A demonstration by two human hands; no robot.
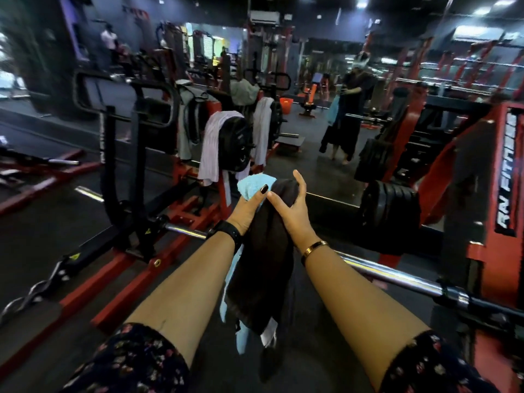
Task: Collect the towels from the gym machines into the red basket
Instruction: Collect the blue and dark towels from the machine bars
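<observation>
Gripping a dark towel (263, 265) near its top, the right hand (295, 214) has its fingers curled round the cloth, which hangs down between the two forearms. The left hand (248, 208), touching the right, clutches a light blue towel (251, 184) that bunches above its thumb and trails below the wrist behind the dark one. Just beyond the left hand a white towel (211, 146) drapes over a black weight plate (236, 146), with a second white towel (262, 131) farther on. The red basket (286, 104) stands on the floor well ahead of both hands. A chrome bar (391, 275) runs beneath the wrists.
</observation>
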